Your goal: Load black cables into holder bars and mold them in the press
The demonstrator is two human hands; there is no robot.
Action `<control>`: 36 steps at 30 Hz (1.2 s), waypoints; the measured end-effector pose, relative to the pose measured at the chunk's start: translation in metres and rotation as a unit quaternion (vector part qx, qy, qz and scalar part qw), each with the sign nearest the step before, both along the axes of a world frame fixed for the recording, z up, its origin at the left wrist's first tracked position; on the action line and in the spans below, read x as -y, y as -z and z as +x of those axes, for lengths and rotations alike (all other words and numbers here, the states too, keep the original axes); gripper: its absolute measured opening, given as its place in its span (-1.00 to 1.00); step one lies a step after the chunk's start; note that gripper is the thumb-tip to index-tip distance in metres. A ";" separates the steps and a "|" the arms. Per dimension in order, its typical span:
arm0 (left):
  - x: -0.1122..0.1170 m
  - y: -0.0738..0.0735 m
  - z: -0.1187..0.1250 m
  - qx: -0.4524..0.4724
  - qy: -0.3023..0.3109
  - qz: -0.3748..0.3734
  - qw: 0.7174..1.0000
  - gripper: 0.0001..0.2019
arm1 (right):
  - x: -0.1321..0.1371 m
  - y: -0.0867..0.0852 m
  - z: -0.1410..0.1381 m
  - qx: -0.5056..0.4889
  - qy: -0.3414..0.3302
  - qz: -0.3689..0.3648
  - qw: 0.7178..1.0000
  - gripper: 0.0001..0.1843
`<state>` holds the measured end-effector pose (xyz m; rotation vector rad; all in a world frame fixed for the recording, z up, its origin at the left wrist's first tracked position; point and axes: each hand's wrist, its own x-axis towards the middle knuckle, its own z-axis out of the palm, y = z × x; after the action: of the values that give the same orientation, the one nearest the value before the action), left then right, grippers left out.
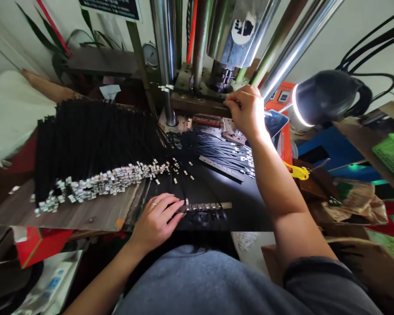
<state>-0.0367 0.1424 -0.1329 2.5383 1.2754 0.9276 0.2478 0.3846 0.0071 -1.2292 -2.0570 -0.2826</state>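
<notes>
Near the front edge of the black work surface, my left hand [159, 216] pinches the left end of a slotted metal bar [208, 206]. Small metal pieces sit along that bar, and black straps hang off its near side. My right hand [248, 109] reaches up to the press, its fingers curled closed at the edge of the press plate [203, 105]; what they hold, if anything, is hidden. A second metal bar [221, 169] lies farther back, beside a spread of loose black straps [206, 146] with silvery ends.
A big pile of black straps [98, 135] with silvery ends covers the left board. The press has upright steel columns [164, 48]. At right are a lit lamp [325, 98], a yellow-handled tool [297, 171] and a green basket [392, 155]. Small metal-ended pieces lie scattered mid-surface.
</notes>
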 end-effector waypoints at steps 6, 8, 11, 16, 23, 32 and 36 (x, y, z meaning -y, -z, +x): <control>0.000 0.002 -0.002 -0.010 0.001 -0.010 1.000 -0.71 | 0.067 0.008 0.027 -0.073 -0.034 0.026 0.996 -0.68; -0.001 0.001 -0.003 -0.027 -0.004 -0.013 1.000 -0.71 | 0.109 0.019 0.038 -0.060 -0.092 -0.040 0.993 -0.70; -0.005 -0.006 -0.002 -0.068 -0.003 -0.021 0.997 -0.73 | 0.169 0.054 0.051 0.053 -0.235 -0.249 0.938 -0.66; -0.016 -0.033 0.001 -0.174 0.058 0.026 0.983 -0.83 | 0.218 0.103 0.059 0.095 -0.213 -0.321 0.918 -0.52; -0.002 -0.072 -0.017 -0.247 0.081 0.056 0.964 -0.83 | 0.196 0.086 0.016 0.079 -0.389 -0.316 0.862 -0.57; 0.038 -0.085 -0.060 -0.282 -0.012 0.021 0.959 -0.71 | 0.184 0.094 -0.022 0.228 -0.352 -0.312 0.853 -0.61; 0.039 -0.088 -0.065 -0.292 -0.036 0.037 0.955 -0.42 | 0.189 0.101 -0.031 0.222 -0.297 -0.302 0.878 -0.77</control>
<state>-0.1019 0.1036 -0.0444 2.9650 1.4960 0.2235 0.2172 0.1956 -0.0944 -0.8185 -2.9479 0.4479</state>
